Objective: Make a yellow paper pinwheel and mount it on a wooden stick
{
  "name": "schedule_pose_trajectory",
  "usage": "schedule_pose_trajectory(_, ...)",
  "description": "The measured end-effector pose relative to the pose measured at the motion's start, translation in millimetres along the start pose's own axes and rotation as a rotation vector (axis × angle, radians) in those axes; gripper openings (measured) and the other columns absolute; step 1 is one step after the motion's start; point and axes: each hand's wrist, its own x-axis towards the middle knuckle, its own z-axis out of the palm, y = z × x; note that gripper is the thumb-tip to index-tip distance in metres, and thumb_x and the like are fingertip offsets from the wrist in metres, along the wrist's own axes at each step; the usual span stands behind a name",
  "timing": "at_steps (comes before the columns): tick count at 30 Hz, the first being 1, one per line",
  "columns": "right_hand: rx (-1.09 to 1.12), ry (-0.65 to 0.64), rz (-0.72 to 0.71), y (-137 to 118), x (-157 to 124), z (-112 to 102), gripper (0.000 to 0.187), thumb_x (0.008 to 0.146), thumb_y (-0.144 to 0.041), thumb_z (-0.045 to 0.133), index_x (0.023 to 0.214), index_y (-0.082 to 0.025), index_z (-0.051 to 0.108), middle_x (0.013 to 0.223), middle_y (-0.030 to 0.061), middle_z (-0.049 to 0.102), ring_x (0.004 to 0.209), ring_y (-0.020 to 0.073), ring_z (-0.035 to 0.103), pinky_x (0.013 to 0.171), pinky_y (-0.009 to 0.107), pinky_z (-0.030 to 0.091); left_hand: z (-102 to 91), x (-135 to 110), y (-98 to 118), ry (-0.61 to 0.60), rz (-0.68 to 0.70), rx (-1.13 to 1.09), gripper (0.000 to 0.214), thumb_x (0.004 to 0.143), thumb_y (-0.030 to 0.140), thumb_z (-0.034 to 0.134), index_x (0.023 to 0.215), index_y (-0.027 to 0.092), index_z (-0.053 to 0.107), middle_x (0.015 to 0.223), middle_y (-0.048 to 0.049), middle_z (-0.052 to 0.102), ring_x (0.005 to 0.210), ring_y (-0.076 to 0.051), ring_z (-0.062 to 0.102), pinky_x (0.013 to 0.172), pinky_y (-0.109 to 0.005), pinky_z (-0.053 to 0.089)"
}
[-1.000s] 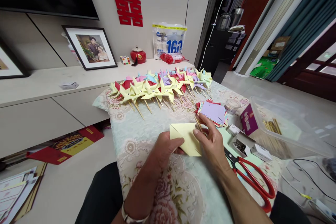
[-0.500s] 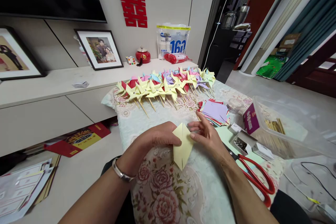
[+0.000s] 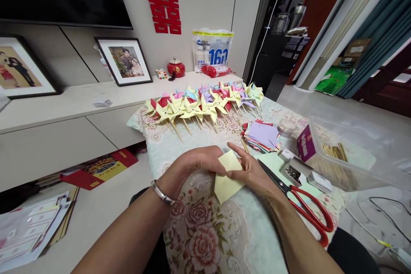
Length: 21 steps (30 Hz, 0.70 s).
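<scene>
A pale yellow paper square is held between both hands, above the flowered tablecloth. My left hand grips its left side, thumb on the front face. My right hand pinches the right side with the thumb, its index finger stretched upward. The fingers behind the paper are hidden. Just past the right hand lie open scissors with red handles. Beyond the hands stand several finished paper pinwheels on sticks, yellow ones in front.
A stack of coloured paper squares lies right of the pinwheels, near a round clear container. A small box of metal fasteners sits beside a clear plastic bin holding wooden sticks. A white cabinet runs along the wall.
My right hand has moved left onto the paper and now pinches it. The paper has turned slightly between the hands. The camera view has shifted a little.
</scene>
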Motion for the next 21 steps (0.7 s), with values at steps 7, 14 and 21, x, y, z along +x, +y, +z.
schedule_pose_trajectory(7,0.125,0.207,-0.15,3,7,-5,0.107,0.061,-0.02,0.082,0.154,-0.021,0.03,0.092,0.0026,0.077,0.07,0.0196,0.071,0.065,0.03,0.053,12.0,-10,-14,0.518,0.115,-0.586,0.043,0.07,0.042,0.079,0.104,0.017,0.069,0.095,-0.0072,0.073,0.079,-0.017,0.068,0.065,-0.024,0.049)
schedule_pose_trajectory(14,0.116,0.288,-0.193,1,7,-5,0.104,0.061,-0.022,0.082,0.153,-0.018,0.033,0.096,0.005,0.076,0.069,0.0193,0.069,0.065,0.031,0.054,61.3,8,-28,0.425,0.214,-0.939,0.031,0.07,0.043,0.078,0.077,0.016,0.066,0.069,-0.0041,0.071,0.06,-0.016,0.064,0.06,-0.026,0.049)
schedule_pose_trajectory(21,-0.009,0.318,-0.183,0,6,-1,0.094,0.062,-0.02,0.078,0.148,-0.017,0.041,0.094,0.0039,0.075,0.071,0.0178,0.066,0.062,0.027,0.051,67.7,16,-28,0.486,0.174,-0.927,0.025,0.057,0.026,0.081,0.075,0.013,0.069,0.065,-0.0036,0.073,0.057,-0.017,0.066,0.057,-0.026,0.05)
